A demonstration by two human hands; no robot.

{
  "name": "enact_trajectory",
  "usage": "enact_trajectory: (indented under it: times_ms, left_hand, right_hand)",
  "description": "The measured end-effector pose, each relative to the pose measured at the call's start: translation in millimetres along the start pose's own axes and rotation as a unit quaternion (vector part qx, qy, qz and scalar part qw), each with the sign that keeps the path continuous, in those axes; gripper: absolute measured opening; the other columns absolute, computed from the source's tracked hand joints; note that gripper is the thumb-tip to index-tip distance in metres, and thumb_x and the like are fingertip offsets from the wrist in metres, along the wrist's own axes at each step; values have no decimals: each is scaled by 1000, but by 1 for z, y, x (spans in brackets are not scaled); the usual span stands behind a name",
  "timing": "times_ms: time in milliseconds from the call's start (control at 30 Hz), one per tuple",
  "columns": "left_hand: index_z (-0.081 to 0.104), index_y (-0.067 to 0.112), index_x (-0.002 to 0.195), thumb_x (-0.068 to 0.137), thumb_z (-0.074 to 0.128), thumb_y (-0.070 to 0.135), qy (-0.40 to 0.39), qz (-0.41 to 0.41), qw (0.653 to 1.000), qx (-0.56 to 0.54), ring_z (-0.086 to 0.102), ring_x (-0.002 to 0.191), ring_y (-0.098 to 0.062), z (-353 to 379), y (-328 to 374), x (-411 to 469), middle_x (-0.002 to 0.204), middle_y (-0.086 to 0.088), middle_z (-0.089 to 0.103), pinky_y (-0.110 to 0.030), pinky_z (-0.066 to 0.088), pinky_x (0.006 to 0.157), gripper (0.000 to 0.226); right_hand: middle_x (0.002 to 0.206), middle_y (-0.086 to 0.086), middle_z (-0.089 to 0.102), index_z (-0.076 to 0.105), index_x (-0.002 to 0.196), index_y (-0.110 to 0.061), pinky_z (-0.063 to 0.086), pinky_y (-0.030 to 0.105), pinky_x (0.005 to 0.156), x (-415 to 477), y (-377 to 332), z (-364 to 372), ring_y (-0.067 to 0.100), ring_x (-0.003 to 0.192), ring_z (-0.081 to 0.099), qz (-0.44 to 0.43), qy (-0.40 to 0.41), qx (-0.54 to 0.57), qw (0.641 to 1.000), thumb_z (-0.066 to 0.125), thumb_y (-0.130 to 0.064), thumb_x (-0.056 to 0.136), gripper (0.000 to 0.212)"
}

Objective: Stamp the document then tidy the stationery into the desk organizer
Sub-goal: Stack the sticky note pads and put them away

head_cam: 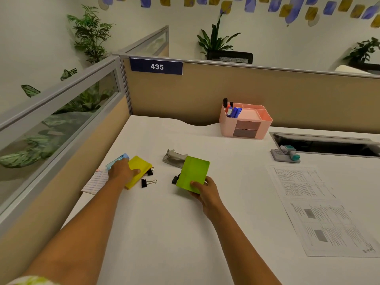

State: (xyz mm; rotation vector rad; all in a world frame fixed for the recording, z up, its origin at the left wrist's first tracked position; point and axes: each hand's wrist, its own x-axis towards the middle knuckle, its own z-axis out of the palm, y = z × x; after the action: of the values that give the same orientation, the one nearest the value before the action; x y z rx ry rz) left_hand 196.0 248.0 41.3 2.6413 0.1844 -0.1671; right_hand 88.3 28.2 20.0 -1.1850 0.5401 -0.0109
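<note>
while the right hand [205, 191] pinches the green pad [193, 173] by its near corner, tilted off the table [164, 233], likely for carrying to the pink organizer [245, 122] at the far side, the left hand [123, 171] presses flat on the yellow pad [137, 171] at far left, probably to gather it. binder clips [148, 182] lie between the pads; the document [320, 210] lies right, the stamp [286, 154] beyond it.

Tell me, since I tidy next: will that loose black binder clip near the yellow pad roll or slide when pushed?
The binder clip lies flat with wire handles splayed, so it will probably slide, not roll. It looks small and likely light. The smooth white desk may let it skid.
</note>
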Motion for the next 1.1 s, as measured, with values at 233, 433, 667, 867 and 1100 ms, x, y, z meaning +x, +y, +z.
enact_trajectory:
  times_ms: [233, 433, 667, 867, 1100]
  left_hand:
    - [61, -2, 113, 90, 54, 10, 88, -4, 977, -196, 52, 114, -38, -14, 29, -15, 121, -23, 60, -37, 41, 91, 27]
    - [64, 1, 110, 88, 57, 11, 21, 29, 937, -349, 58, 108, -33, -5, 53, -42, 115, -18, 64, -33, 45, 89, 25]
    - [64, 5, 110, 91, 52, 13, -53, -14, 892, -448, 60, 95, -28, 12, 58, -55, 115, -17, 64, -35, 46, 80, 24]
    - [58, 8, 116, 87, 56, 7, 186, -36, 964, -184, 53, 109, -34, -2, 14, -45, 123, -18, 56, -40, 40, 91, 29]
    - [38, -5, 127, 72, 75, 33, 105, -202, 972, -60, 37, 126, -40, -12, -50, -35, 135, -27, 41, -47, 32, 104, 77]
  right_hand:
    - [109, 8, 59, 51, 112, -9, 54, 23, 71, -3, 4, 19, 13, 85, 60, 2, -54, 65, 996, 52, -12, 93, 19]
    - [111, 5, 64, 54, 119, -11, 56, 24, 75, -5, 2, 41, 17, 97, 62, -31, -122, 75, 989, 55, -20, 92, 29]
    - [104, 6, 64, 52, 114, -10, 57, 24, 68, -2, -1, 47, 15, 87, 64, -44, -70, 69, 994, 59, -16, 89, 27]
    - [109, 13, 60, 44, 124, -7, 55, 30, 61, -1, -1, 39, 19, 82, 63, -34, -13, 86, 996, 63, -13, 87, 41]
    - [113, 13, 57, 37, 125, -12, 52, 38, 69, -2, -1, 19, 29, 95, 59, -26, 4, 92, 995, 62, -11, 87, 45]
